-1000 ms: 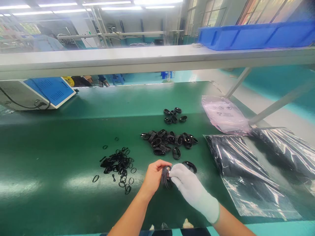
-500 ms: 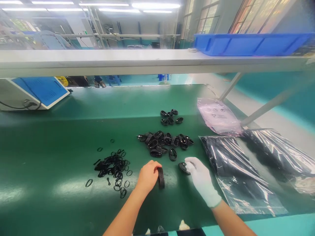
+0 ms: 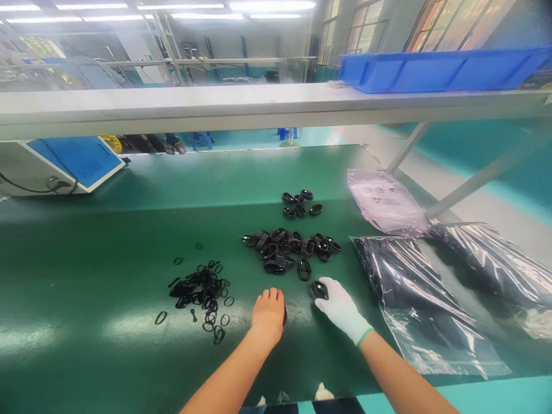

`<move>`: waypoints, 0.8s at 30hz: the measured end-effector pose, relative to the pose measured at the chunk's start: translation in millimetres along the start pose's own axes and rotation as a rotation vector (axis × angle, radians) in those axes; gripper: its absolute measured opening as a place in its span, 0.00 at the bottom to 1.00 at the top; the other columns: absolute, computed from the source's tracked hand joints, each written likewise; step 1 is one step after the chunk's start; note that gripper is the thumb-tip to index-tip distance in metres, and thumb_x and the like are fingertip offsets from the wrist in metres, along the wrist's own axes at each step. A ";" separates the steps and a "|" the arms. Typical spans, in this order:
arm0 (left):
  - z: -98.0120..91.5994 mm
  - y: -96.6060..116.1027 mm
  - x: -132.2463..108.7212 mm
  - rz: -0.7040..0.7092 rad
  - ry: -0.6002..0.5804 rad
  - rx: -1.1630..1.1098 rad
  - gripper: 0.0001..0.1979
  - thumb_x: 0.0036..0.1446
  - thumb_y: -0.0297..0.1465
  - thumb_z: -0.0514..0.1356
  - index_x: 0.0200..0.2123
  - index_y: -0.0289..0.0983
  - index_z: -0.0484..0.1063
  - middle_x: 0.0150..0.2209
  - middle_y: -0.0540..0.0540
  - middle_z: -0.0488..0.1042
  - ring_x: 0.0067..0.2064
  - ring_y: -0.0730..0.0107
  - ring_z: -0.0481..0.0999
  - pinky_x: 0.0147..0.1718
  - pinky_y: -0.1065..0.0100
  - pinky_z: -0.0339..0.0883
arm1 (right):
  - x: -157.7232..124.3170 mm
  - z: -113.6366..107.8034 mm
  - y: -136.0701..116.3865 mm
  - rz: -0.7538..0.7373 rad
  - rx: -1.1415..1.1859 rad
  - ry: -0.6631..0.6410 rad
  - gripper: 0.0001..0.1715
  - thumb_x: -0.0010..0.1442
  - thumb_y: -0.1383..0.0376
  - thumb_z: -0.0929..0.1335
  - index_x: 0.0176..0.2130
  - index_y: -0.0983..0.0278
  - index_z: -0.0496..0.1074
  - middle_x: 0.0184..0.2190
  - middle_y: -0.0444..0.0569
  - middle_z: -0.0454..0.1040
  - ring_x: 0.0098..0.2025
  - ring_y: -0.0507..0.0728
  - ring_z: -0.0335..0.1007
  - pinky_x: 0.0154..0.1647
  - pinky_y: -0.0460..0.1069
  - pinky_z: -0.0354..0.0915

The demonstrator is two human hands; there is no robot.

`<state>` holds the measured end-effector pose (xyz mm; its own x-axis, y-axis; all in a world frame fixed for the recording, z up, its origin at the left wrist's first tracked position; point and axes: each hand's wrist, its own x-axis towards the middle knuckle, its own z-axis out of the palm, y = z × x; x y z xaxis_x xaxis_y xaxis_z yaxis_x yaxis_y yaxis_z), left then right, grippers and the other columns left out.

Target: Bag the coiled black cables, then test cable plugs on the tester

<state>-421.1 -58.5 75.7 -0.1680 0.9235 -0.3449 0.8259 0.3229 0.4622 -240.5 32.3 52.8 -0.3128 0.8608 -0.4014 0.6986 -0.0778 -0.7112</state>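
From my remote seat, I see two hands at work over a green counter [image 3: 107,241]. My right hand [image 3: 342,307], in a white glove, pinches a black coil [image 3: 319,290] between thumb and fingers, its grip narrowed around the near end; whether the coil is lifted, I cannot tell. My bare left hand [image 3: 268,313] lies palm down, fingers together and pointing forward, over a second coil [image 3: 285,314] that shows only as a dark edge; whether that grip is closed, I cannot tell.

I judge the step in hand as handling coils singly, and the next move to call for a steady right pinch and a level wrist, so the loops stay together. The forearms slant inward from the near edge, hands just apart. A heap of coils [image 3: 269,251] lies beyond them; a pile of loose black rings [image 3: 198,287] sits to the left.
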 end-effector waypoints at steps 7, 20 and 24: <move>18.1 -4.7 -7.9 0.127 -0.007 -0.378 0.39 0.41 0.24 0.63 0.59 0.42 0.55 0.52 0.46 0.66 0.49 0.67 0.69 0.48 0.70 0.63 | -11.8 4.3 2.0 0.046 0.401 -0.263 0.26 0.48 0.56 0.66 0.45 0.67 0.67 0.40 0.55 0.75 0.40 0.58 0.72 0.37 0.51 0.66; 57.0 13.2 11.0 0.085 0.019 -0.410 0.41 0.39 0.24 0.65 0.59 0.44 0.56 0.58 0.48 0.63 0.50 0.61 0.67 0.54 0.57 0.55 | -12.7 -0.1 -10.0 0.067 0.326 -0.321 0.22 0.47 0.66 0.65 0.44 0.67 0.71 0.32 0.49 0.75 0.31 0.54 0.69 0.24 0.45 0.62; 53.8 15.4 9.9 0.080 0.026 -0.343 0.42 0.38 0.24 0.66 0.58 0.42 0.58 0.59 0.48 0.63 0.56 0.58 0.63 0.55 0.59 0.55 | -12.5 10.5 -12.6 0.044 0.200 -0.223 0.20 0.45 0.68 0.67 0.41 0.64 0.73 0.36 0.50 0.75 0.39 0.58 0.69 0.35 0.49 0.65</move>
<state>-381.1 -55.5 35.5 -0.1271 0.9522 -0.2778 0.6091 0.2960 0.7358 -252.1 17.3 60.8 -0.4345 0.7245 -0.5351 0.5805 -0.2290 -0.7814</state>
